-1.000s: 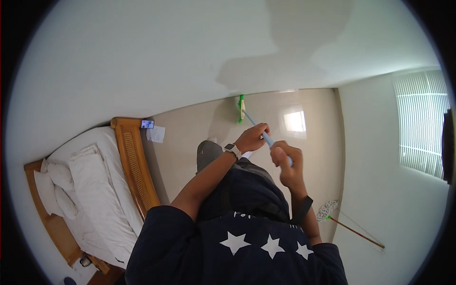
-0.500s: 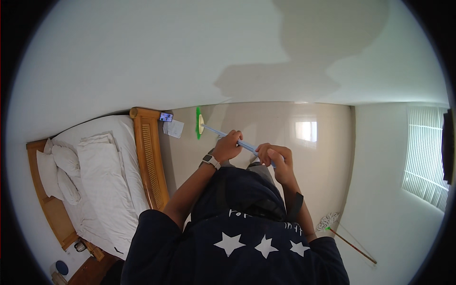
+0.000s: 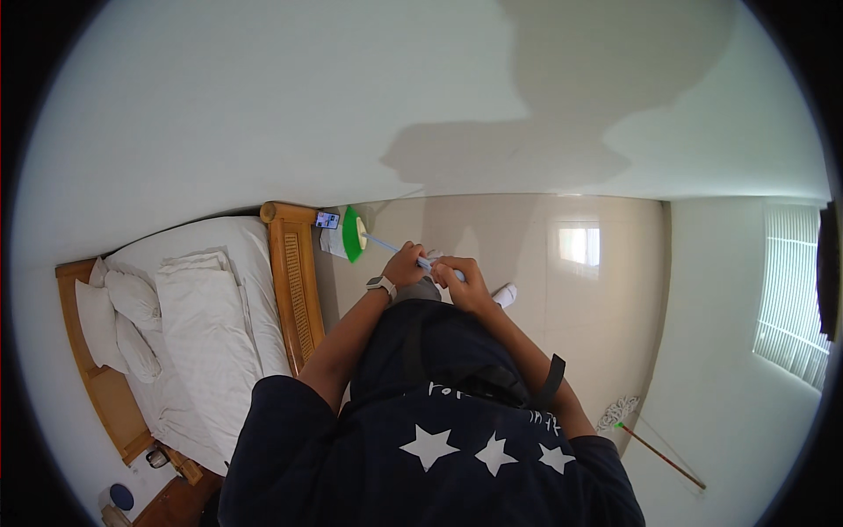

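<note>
Both my hands grip the pale blue handle of a broom [image 3: 379,243]. My left hand [image 3: 406,264], with a watch on its wrist, holds the handle lower down. My right hand [image 3: 458,274] holds it higher, close beside the left. The broom's green head [image 3: 353,234] rests on the tiled floor [image 3: 544,299] next to the wooden footboard [image 3: 294,281] of a bed. A small white and blue packet [image 3: 328,220] lies on the floor right by the green head.
The bed [image 3: 206,325] with white sheets and pillows fills the left side. A white wall runs across the top. A mop [image 3: 645,437] with a wooden stick lies on the floor at the lower right. A window with blinds [image 3: 790,290] is at the far right.
The broom head has swept left across the floor toward the bed's footboard. My hands and the view have followed it left.
</note>
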`<state>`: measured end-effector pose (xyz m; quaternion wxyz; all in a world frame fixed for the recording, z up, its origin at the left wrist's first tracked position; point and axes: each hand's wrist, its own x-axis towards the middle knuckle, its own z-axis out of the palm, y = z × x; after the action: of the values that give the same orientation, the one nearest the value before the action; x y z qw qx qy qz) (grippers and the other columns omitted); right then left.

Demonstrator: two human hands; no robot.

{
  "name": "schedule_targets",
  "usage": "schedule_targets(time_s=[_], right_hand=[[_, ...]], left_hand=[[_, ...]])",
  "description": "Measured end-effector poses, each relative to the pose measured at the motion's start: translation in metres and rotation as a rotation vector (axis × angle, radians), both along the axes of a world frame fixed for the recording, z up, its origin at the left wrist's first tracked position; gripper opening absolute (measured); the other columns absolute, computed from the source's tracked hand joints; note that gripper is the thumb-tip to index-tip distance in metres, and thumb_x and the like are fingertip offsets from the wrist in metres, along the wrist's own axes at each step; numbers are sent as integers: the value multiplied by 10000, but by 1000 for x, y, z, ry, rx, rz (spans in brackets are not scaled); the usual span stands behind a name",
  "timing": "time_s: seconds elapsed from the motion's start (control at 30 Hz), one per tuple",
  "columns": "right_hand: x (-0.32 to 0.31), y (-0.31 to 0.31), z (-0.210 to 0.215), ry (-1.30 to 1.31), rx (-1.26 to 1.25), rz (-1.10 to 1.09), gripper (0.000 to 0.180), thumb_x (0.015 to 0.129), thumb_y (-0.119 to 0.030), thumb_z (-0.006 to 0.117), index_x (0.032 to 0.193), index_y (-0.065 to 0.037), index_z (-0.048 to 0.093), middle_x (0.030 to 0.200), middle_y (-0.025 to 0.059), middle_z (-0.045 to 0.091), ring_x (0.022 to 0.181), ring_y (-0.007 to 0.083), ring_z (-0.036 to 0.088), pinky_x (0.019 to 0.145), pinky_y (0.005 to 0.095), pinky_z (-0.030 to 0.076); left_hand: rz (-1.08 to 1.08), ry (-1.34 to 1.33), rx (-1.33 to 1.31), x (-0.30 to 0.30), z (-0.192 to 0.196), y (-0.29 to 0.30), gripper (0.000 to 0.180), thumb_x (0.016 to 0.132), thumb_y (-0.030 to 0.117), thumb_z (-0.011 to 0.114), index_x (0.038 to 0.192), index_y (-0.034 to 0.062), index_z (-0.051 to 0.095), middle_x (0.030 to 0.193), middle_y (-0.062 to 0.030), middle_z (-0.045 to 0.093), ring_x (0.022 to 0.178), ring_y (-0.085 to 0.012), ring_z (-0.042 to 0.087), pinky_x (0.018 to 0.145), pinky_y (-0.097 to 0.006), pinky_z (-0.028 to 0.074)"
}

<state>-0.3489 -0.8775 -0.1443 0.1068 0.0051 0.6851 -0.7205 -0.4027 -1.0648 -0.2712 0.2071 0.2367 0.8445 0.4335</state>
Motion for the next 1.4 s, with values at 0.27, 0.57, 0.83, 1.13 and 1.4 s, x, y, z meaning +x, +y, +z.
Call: schedule_targets(time_s=[0.27, 0.57, 0.83, 1.13, 1.4], right_hand=[[31, 34, 56, 202, 248, -137, 143, 907, -43, 557, 823, 54, 622, 674, 127, 602, 569, 193, 553, 576, 330, 444], [71, 92, 88, 214, 526, -174, 94, 818, -3, 596, 737, 45, 597, 735, 192, 613, 744, 389, 588, 720, 451, 461], [109, 163, 116, 183, 579, -293, 125, 822, 3, 590, 710, 48, 558, 707, 189, 588, 725, 384, 569, 678, 434, 458], [142, 216, 156, 128, 166, -363, 257, 912, -95, 501, 710, 57, 548, 611, 59, 503, 570, 138, 464, 709, 298, 457], [122, 172, 134, 21, -75, -419, 360, 841, -204, 455, 530, -26, 427, 538, 96, 427, 587, 219, 452, 837, 427, 446]], left_hand=[[-210, -63, 188, 11, 8, 70, 200, 754, 79, 711, 923, 65, 607, 897, -115, 563, 882, -303, 569, 771, -368, 470], [-375, -164, 437, 43, 24, 198, 157, 783, 101, 691, 905, 66, 598, 921, -86, 561, 882, -271, 540, 796, -343, 459], [-351, -191, 356, 73, 31, 287, 129, 890, 141, 653, 895, 46, 566, 951, -110, 568, 903, -293, 587, 817, -367, 479], [-369, -205, 243, 81, 23, 288, 234, 878, 204, 695, 972, 53, 543, 997, -119, 545, 912, -320, 593, 794, -385, 483], [-309, -83, 97, 80, -13, 172, 248, 856, 236, 704, 926, 55, 550, 932, -139, 536, 878, -352, 591, 746, -428, 477]])
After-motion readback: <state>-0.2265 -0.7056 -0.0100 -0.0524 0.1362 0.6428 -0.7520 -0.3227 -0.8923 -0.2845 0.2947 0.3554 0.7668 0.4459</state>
